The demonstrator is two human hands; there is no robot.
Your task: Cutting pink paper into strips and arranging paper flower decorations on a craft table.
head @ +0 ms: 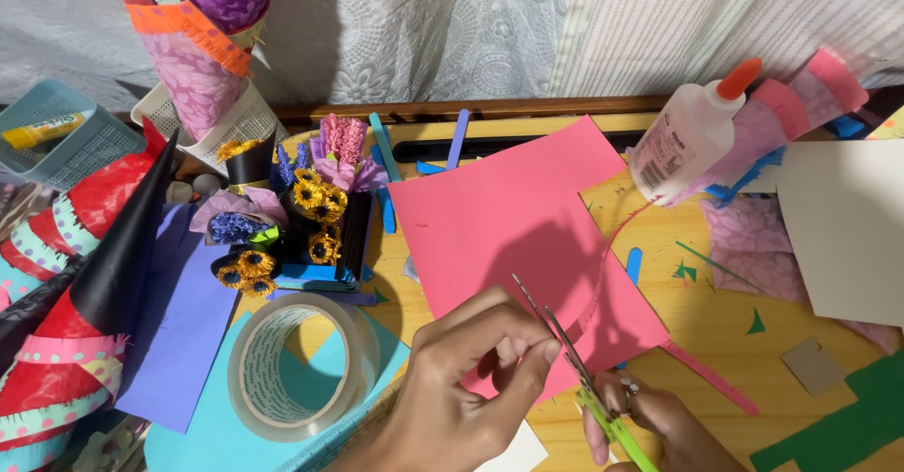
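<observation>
The light wooden counter (702, 340) carries a large pink paper sheet (508, 218), a clear tape roll (301, 364), a white glue bottle with an orange cap (687, 138), a purple paper sheet (179, 331) and green paper scraps (753, 323).

A clear tape roll (303, 365) lies left, a white glue bottle (683, 138) right.

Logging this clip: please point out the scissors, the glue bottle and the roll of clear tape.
scissors (565, 345): head view, on the blades near the pivot.
glue bottle (680, 143): head view, on the white body.
roll of clear tape (252, 392): head view, on the roll's near wall.
</observation>
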